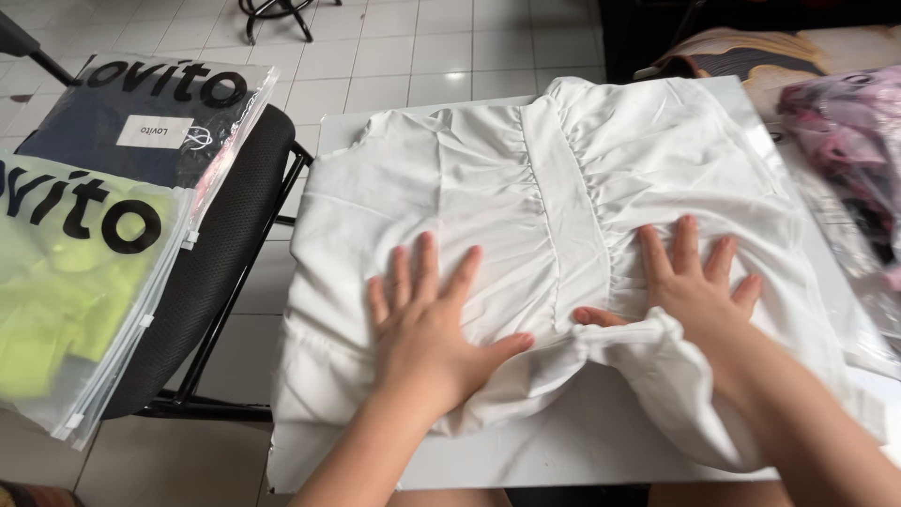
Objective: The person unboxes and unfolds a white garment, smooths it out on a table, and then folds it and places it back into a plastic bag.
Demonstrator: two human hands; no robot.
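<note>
You pressed your left hand [427, 324] and right hand [694, 282] flat, fingers spread and grasping nothing, on the white garment [554, 216] lying on the white table [563, 451]. Between your 2 palms it lay partly folded; its gathered hem beneath them remained loose.

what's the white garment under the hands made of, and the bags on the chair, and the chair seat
White garment: looks like thin woven fabric, matte, with fine gathers and soft creases; the exact fibre can't be told. Bags on the chair: clear glossy plastic film, showing glare and the yellow-green contents through it. Chair seat: black mesh-like textile, judging by its dotted texture, on a dark, likely metal frame.
</note>
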